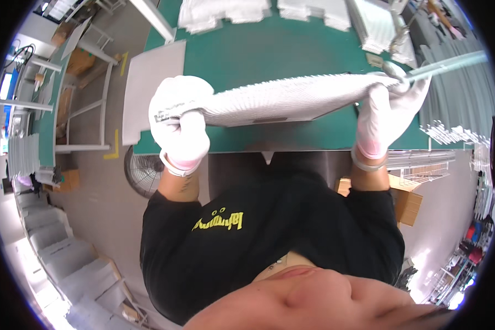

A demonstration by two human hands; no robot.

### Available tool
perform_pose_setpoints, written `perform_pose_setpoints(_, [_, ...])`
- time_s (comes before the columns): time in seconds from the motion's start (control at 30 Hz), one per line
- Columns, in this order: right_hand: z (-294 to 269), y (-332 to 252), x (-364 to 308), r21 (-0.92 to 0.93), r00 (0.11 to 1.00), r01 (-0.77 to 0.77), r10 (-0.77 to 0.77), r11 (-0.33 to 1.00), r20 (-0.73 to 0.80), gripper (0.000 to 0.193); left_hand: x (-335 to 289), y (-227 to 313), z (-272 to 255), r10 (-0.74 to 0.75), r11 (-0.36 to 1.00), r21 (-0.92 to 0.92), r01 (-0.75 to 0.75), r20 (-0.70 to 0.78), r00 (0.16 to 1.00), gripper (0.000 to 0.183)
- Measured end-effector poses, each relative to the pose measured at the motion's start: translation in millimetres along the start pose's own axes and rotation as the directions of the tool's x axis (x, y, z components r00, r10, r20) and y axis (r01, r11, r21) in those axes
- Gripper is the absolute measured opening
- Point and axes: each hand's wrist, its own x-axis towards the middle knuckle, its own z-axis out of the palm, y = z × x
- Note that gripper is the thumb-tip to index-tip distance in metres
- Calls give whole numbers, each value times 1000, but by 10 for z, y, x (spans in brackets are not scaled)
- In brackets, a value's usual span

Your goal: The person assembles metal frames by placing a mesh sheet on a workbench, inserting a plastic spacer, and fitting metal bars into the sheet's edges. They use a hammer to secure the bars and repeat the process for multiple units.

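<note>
Green and smooth, the workbench (291, 52) stretches beneath the hands, with two white stacks (225, 12) (316, 11) along its far side, a flat white sheet (155, 82) at the left and a mass of grey strips (456, 102) at the right. Just above the near part of that surface hangs a white ribbed piece (291, 99), spanning the space between both gloved hands in front of the torso. The left hand (179, 118) is closed around its left end, thumb folded toward the person; the right hand (388, 107) has its right end between thumb and fingers. A pale strip (451, 65) runs off to the upper right from beside the right hand; whether that hand also grips it, I cannot tell. Judging by the fine parallel lines, the piece is probably many thin layers or ribs, light for its length, fairly stiff lengthwise yet liable to bow or fan apart in the middle. Its edges look easily creased, and smooth gloves may slip on them. Both ends seem the best places to take hold, thumbs on the near face, fingers behind, pressing evenly without crushing the ribs.
</note>
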Motion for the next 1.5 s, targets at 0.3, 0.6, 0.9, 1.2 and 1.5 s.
perform_pose_setpoints(0.3, [-134,-282,643,-276,674,554,-228,786,703,42,110,-129,-22,-52,993,109,52,-3,999,25])
perform_pose_setpoints(0.6, [22,-897,1066,-116,137,812,5,572,991,41,218,117,-146,-200,970,174,169,181,963,25])
perform_pose_setpoints(0.9, [493,-740,934,44,89,648,-133,760,987,39,278,83,-14,-72,980,-174,98,153,986,24])
perform_pose_setpoints(1.2, [677,-685,843,96,75,660,-193,745,978,47,141,18,207,33,997,71,-6,-374,927,70])
perform_pose_setpoints(1.5, [686,-667,865,26,103,692,-134,722,986,52,153,-161,230,136,930,366,24,-403,905,46])
